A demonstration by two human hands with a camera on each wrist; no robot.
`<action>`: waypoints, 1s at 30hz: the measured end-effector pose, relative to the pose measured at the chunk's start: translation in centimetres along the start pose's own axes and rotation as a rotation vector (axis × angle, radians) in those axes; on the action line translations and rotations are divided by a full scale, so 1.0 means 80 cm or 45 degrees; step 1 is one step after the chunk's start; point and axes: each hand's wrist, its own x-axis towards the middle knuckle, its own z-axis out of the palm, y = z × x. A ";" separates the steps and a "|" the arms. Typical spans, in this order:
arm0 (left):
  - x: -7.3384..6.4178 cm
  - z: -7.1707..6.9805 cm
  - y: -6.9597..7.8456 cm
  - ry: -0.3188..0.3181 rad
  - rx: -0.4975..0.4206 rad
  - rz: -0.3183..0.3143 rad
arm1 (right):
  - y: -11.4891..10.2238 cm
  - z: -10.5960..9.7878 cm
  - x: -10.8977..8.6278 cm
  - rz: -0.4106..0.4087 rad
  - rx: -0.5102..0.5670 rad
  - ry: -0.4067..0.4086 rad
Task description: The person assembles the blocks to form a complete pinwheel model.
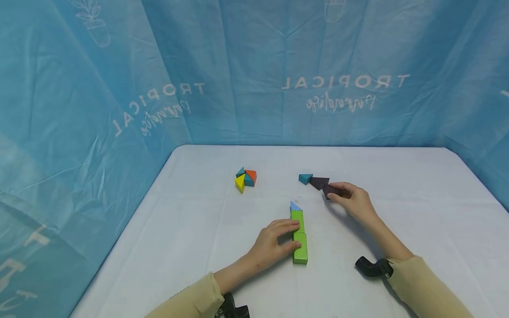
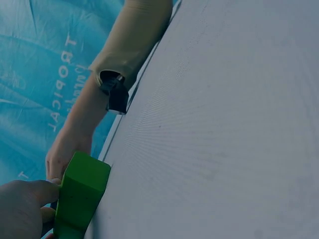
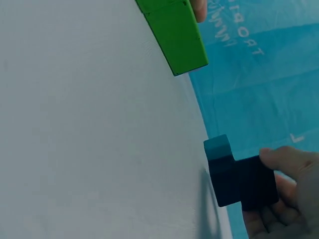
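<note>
Two green blocks lie end to end, the near green block (image 1: 301, 254) and the far green block (image 1: 296, 215), with a light blue triangular block (image 1: 295, 206) at the far end. My left hand (image 1: 267, 247) rests against them from the left, index fingertip on the far one and thumb on the near one. My right hand (image 1: 355, 202) pinches a dark triangular block (image 3: 256, 181) between thumb and fingers. A second dark block (image 1: 319, 182) sits at its corner, and a teal block (image 1: 305, 178) adjoins that one on the left.
At the back left, several triangular blocks are clustered: an orange block (image 1: 251, 175), a yellow block (image 1: 240, 182) and teal ones (image 1: 249, 180). All lie on a white table (image 1: 389, 176) with a blue printed curtain (image 1: 254, 62) behind and at the sides.
</note>
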 end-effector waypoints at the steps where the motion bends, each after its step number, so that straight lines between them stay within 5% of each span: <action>1: 0.000 0.000 0.000 0.000 0.001 0.000 | -0.004 -0.001 0.001 0.001 0.017 -0.010; 22: 0.000 -0.002 0.000 -0.006 0.034 0.027 | -0.037 0.028 0.018 -0.254 0.177 -0.374; 30: -0.001 -0.001 -0.001 -0.017 0.017 0.003 | -0.026 0.041 0.023 -0.219 0.178 -0.477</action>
